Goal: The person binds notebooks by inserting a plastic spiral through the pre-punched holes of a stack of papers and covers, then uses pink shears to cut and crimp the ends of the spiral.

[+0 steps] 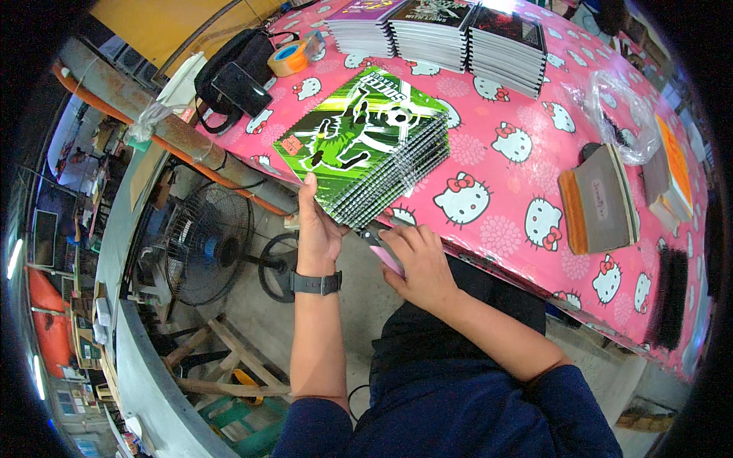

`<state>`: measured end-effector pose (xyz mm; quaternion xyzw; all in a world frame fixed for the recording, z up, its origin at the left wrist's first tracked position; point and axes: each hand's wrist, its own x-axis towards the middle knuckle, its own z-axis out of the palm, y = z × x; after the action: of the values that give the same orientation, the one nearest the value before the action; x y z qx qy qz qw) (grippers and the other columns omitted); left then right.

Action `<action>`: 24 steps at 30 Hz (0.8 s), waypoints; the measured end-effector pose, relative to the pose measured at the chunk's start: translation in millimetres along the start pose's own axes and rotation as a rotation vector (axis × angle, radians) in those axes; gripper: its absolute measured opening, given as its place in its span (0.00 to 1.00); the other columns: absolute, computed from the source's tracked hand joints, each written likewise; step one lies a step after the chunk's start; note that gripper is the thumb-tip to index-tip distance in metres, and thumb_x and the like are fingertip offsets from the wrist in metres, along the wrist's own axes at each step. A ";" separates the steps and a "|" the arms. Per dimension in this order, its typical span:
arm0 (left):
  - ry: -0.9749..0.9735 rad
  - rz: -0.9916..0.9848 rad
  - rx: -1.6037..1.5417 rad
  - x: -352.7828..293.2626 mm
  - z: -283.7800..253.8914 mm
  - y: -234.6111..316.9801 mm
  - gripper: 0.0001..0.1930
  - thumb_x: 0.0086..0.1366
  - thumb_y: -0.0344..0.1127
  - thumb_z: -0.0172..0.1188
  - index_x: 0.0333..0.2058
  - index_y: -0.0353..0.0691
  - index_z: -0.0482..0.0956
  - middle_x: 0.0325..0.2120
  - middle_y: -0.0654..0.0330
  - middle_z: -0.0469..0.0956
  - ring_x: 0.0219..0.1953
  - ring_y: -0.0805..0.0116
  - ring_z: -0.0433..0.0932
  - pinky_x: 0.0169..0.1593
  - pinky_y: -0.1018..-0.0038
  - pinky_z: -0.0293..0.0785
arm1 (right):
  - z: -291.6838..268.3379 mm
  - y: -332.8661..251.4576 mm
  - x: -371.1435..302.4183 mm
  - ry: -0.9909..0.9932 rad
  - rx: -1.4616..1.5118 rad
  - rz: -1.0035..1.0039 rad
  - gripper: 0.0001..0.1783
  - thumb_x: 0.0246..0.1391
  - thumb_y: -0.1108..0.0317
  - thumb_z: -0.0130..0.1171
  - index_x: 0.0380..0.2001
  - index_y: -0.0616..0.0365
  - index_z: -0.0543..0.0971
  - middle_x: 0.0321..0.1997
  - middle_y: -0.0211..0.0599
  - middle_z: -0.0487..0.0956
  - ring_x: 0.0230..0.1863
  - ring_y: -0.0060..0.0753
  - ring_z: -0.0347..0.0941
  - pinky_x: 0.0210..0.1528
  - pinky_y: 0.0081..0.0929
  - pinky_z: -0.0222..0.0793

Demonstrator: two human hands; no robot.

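Note:
A stack of green spiral-bound notebooks (342, 141) with a soccer-player cover lies on the pink table at its near edge, its black wire spines fanned toward me. My left hand (319, 233) grips the stack's near left corner, thumb on top of the cover and fingers underneath. Close by, my right hand (422, 263) is closed around a small hand tool (388, 260) with a pink handle and a dark head. The tool's head is at the near corner of the spines; its exact kind is partly hidden by my fingers.
Tall notebook stacks (431, 46) stand at the far side. A phone (240, 89) rests on a black bag (229, 57) beside orange tape (290, 58). On the right are a clear plastic bag (626, 114) and a worn book (599, 200). A floor fan (206, 240) stands below left.

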<state>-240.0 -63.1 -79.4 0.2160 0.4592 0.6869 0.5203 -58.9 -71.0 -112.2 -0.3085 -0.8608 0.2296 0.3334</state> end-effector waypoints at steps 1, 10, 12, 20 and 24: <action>-0.006 0.009 0.010 -0.9 0.3 0.8 0.32 0.58 0.62 0.46 0.53 0.45 0.65 0.46 0.57 0.73 0.45 0.59 0.76 0.41 0.58 0.76 | -0.6 -0.9 -0.4 0.024 -0.008 -0.015 0.30 0.34 0.68 0.62 0.46 0.57 0.70 0.44 0.40 0.69 0.44 0.44 0.63 0.46 0.39 0.59; 0.006 -0.006 0.050 -2.6 4.9 1.6 0.33 0.58 0.63 0.45 0.53 0.44 0.64 0.47 0.56 0.73 0.43 0.60 0.76 0.40 0.57 0.76 | 11.4 13.8 -0.2 0.024 0.117 -0.022 0.26 0.39 0.66 0.63 0.46 0.58 0.71 0.42 0.41 0.72 0.42 0.41 0.67 0.43 0.37 0.64; 0.022 -0.002 0.057 -3.6 2.6 0.7 0.33 0.58 0.64 0.45 0.53 0.44 0.64 0.47 0.56 0.73 0.43 0.60 0.76 0.39 0.57 0.76 | 10.1 19.2 2.6 0.024 0.328 0.023 0.24 0.43 0.65 0.62 0.45 0.59 0.71 0.40 0.40 0.74 0.40 0.38 0.69 0.41 0.35 0.67; 0.035 0.006 0.057 -3.1 3.8 0.3 0.32 0.59 0.63 0.44 0.53 0.44 0.64 0.47 0.56 0.73 0.44 0.60 0.76 0.39 0.57 0.76 | 16.3 9.6 -10.1 -0.030 0.506 0.175 0.21 0.48 0.64 0.60 0.44 0.61 0.70 0.39 0.41 0.72 0.39 0.34 0.69 0.41 0.30 0.66; -0.009 0.028 0.037 -4.5 6.4 2.5 0.32 0.59 0.63 0.44 0.53 0.44 0.64 0.47 0.56 0.73 0.44 0.60 0.75 0.40 0.57 0.75 | 6.7 2.0 -10.7 -0.061 0.108 0.105 0.28 0.38 0.68 0.62 0.47 0.58 0.69 0.44 0.45 0.68 0.47 0.48 0.62 0.50 0.38 0.59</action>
<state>-234.7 -64.6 -73.2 0.2349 0.4665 0.6845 0.5086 -56.6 -78.2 -122.5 -0.3274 -0.8397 0.3021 0.3106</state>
